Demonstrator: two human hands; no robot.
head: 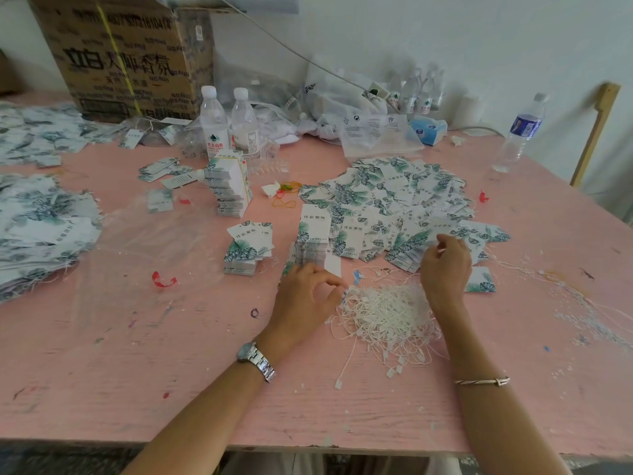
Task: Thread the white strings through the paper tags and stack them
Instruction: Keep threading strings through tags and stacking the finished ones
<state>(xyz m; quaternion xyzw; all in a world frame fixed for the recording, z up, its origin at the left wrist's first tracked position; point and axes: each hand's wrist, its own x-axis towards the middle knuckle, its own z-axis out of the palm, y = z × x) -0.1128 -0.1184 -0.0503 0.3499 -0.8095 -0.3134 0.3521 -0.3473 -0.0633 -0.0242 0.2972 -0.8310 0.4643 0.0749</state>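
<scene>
A heap of white strings (387,317) lies on the pink table between my forearms. My left hand (305,296) rests at its left edge, thumb and forefinger curled toward each other, just below a neat stack of leaf-print paper tags (313,241) and a plain white tag (333,265). Whether they pinch anything is unclear. My right hand (445,265) is at the near edge of a wide loose pile of tags (394,197), fingers curled; its back hides the fingertips. A second short stack of tags (248,248) stands to the left.
A tall banded block of tags (229,186), two water bottles (214,118), a cardboard box (123,56) and plastic bags stand at the back. More tag heaps (41,228) cover the left side. Another bottle (520,132) stands at the right. Red scraps (163,280) and thin plastic film lie about.
</scene>
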